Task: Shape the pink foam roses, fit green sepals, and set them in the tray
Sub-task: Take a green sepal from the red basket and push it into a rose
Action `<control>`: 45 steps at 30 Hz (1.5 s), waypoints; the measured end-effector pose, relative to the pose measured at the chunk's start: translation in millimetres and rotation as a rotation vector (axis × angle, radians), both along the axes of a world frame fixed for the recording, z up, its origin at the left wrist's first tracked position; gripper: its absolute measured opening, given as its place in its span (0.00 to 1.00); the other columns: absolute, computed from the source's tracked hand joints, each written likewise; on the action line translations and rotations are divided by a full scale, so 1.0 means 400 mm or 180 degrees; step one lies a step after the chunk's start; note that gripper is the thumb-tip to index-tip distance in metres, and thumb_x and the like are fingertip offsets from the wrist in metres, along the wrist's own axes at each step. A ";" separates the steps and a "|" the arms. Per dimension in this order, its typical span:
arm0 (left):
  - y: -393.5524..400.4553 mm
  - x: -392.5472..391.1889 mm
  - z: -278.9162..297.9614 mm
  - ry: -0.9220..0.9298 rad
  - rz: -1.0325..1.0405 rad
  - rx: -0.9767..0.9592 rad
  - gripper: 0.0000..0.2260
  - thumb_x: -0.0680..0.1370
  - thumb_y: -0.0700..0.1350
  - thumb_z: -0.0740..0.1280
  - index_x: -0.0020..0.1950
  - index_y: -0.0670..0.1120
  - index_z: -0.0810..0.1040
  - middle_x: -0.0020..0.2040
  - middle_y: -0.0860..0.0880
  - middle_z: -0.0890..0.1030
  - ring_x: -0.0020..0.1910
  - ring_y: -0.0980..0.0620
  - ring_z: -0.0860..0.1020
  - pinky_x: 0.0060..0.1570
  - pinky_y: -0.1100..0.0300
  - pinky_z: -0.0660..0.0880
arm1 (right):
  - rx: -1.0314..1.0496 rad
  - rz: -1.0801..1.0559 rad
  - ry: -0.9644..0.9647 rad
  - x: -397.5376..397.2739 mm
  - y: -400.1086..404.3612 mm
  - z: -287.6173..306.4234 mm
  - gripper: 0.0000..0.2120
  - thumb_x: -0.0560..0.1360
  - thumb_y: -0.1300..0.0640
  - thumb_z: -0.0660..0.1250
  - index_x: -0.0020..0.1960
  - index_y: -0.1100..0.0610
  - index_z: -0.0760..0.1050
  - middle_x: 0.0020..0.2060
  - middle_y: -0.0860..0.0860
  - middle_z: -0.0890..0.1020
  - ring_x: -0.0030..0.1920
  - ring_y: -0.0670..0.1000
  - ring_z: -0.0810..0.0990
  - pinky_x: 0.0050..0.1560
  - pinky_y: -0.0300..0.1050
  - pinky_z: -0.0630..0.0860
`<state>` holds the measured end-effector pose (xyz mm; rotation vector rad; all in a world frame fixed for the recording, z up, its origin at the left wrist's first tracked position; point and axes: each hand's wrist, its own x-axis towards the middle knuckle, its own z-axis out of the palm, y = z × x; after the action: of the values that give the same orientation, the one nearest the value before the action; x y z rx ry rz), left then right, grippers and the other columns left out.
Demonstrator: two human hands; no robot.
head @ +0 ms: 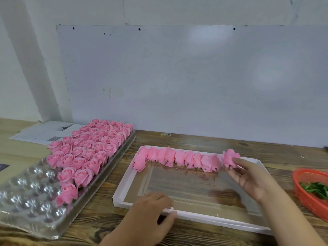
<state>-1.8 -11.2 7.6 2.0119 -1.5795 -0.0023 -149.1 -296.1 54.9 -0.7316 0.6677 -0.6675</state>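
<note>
In the head view, the right hand (248, 176) pinches a rose (230, 158) at the far right corner of the white tray (221, 221). A row of roses (177, 158) lies along the tray's far edge. The left hand (150, 208) grips the tray's near rim with curled fingers. Left of the tray, a clear tray (26, 201) holds finished roses (88, 148). Right of it, a red basket (305, 189) holds sepals (316, 189).

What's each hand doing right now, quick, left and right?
Left hand: grips the near rim of the white box lid, fingers curled over its edge.
Right hand: pinches the pink rose at the right end of the row.
</note>
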 end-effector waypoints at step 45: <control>-0.137 -0.041 0.053 0.3200 0.0171 -0.1208 0.20 0.70 0.49 0.75 0.56 0.69 0.79 0.53 0.55 0.85 0.52 0.56 0.84 0.52 0.60 0.81 | -0.3789 0.0040 0.0708 0.042 0.328 -0.080 0.20 0.72 0.58 0.76 0.56 0.37 0.76 0.51 0.39 0.84 0.56 0.44 0.81 0.53 0.49 0.80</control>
<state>-18.2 -65.8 28.9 1.3758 -0.7923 -0.5578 -132.5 -164.9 22.9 -1.9245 0.4121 -0.9700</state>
